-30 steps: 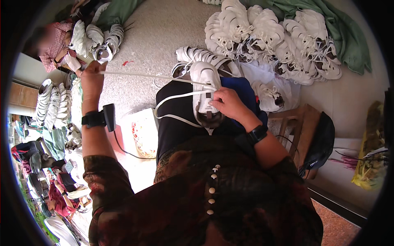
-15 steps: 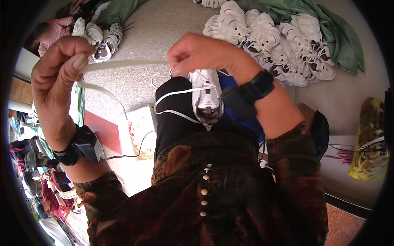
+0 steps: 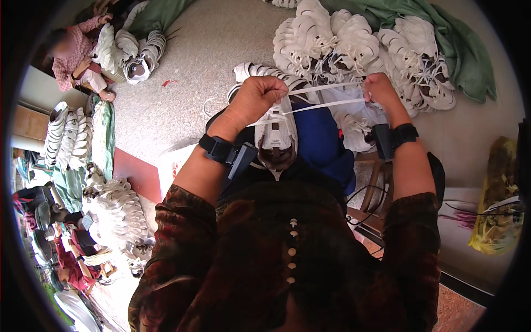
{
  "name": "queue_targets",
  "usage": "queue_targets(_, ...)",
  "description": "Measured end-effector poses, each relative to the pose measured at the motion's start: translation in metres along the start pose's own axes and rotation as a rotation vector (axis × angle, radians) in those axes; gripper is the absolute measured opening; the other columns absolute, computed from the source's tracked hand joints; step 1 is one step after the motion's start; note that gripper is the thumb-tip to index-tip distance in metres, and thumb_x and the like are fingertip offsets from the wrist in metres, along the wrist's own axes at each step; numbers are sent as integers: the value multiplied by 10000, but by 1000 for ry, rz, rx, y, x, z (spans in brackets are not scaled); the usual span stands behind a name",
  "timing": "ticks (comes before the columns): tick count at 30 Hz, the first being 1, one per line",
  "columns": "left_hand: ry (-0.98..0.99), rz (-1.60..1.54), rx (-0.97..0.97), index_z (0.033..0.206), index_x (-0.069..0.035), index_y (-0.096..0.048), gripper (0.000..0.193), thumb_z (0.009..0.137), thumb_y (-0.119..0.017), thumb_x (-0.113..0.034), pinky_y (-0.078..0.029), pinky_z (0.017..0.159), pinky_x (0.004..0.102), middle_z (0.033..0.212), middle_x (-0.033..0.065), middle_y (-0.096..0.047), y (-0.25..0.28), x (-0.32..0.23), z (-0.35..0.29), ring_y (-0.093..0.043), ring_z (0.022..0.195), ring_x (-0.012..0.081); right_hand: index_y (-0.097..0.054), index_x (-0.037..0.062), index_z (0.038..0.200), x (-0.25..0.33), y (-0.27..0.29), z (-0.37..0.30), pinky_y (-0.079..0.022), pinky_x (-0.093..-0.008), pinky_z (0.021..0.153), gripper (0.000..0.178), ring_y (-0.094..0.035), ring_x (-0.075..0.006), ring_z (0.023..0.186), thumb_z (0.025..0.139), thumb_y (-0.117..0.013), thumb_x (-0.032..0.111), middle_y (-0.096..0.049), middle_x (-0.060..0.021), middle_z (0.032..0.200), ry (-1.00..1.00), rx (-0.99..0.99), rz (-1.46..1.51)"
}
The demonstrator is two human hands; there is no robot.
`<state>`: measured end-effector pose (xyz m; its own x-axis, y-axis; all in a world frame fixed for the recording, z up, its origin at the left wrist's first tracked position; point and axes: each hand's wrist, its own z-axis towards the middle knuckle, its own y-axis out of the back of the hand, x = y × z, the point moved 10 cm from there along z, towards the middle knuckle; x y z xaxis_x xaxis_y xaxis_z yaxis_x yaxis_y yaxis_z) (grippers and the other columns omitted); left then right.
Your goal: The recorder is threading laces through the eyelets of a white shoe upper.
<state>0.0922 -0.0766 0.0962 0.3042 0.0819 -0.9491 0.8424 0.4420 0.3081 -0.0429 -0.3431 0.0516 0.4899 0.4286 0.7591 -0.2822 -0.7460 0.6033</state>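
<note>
A white sneaker (image 3: pixel 276 134) with a dark heel rests on my lap, its heel toward me. My left hand (image 3: pixel 255 98) is closed in a pinch beside the shoe's front part, gripping a white shoelace (image 3: pixel 326 87). Out to the right, my right hand (image 3: pixel 381 91) is closed round the same lace. Two strands run nearly level between the shoe and that hand, drawn taut. My left fingers cover part of the shoe's lacing.
Piles of white shoes (image 3: pixel 354 47) lie ahead on the right by a green cloth (image 3: pixel 459 50). More white shoes (image 3: pixel 116 210) are heaped at the left. A person in pink (image 3: pixel 69 52) sits at the far left. A yellow bag (image 3: pixel 498 199) stands at the right.
My left hand has come from the far left to the shoe. The right hand has moved out to the right, pulling lace strands with it.
</note>
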Motion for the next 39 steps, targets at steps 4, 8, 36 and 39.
queue_targets(4,23,72,-6,884,12,-613,76,832,-572,-25,-443,656,214,731,-15,-579,-7,18,1,-513,686,63,-586,-9,854,6,-37,-2,-482,-405,686,182,-612,-324,780,684,-585,57,-609,-180,793,28,-294,-887)
queue_targets(8,-32,104,27,882,19,-594,83,799,-590,24,-447,652,205,750,-2,-578,-31,14,2,-518,701,58,-545,-19,1049,130,-136,-35,-487,-320,640,368,-593,-215,812,683,-527,-48,-592,-142,913,614,131,-1)
queue_targets(36,-156,575,-213,939,-33,-634,207,738,-619,-81,-477,652,366,782,130,-566,-17,43,-59,-574,726,318,-580,62,620,116,-183,-21,-426,-408,554,75,-561,-337,618,669,-523,62,-556,-157,624,557,-39,-270)
queue_targets(39,-176,516,-212,948,-34,-631,215,739,-617,-82,-477,655,369,785,136,-564,-16,44,-59,-573,728,322,-589,73,632,113,-188,-19,-435,-427,570,58,-568,-336,635,666,-541,71,-571,-144,647,511,-18,-359)
